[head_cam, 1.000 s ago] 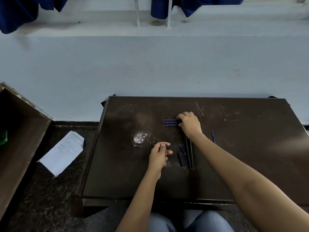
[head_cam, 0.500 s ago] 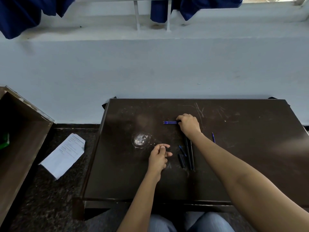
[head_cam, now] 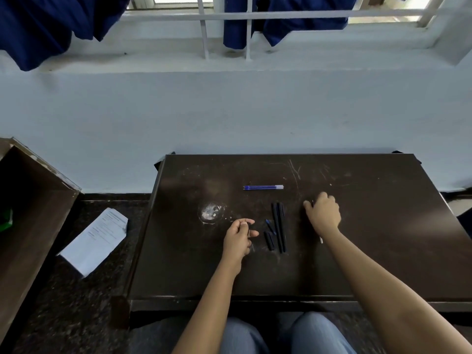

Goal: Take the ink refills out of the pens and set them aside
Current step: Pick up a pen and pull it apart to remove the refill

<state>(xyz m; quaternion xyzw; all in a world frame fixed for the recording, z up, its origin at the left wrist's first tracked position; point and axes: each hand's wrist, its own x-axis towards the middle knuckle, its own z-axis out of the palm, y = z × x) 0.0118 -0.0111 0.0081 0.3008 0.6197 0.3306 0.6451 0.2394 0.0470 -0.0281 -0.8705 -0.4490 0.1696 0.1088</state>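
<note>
Blue ink refills (head_cam: 263,187) lie side by side at the back middle of the dark table (head_cam: 383,251), with no hand touching them. Two black pen barrels (head_cam: 279,226) lie lengthwise in the middle. Short black caps (head_cam: 268,240) and a small blue piece (head_cam: 269,223) sit just left of them. My right hand (head_cam: 323,217) is curled over a pen lying right of the barrels; its pale tip (head_cam: 321,240) pokes out under my wrist. My left hand (head_cam: 238,238), left of the caps, pinches a small dark pen part (head_cam: 248,230).
A round pale scuff (head_cam: 211,212) marks the table left of my left hand. A white printed paper (head_cam: 95,240) lies on the dark floor to the left, beside a brown box (head_cam: 30,200). A pale wall and a railing with blue cloth stand beyond the table.
My right hand let go of the refills at the back and moved right and toward me, onto the pen on the right. My left hand stayed put.
</note>
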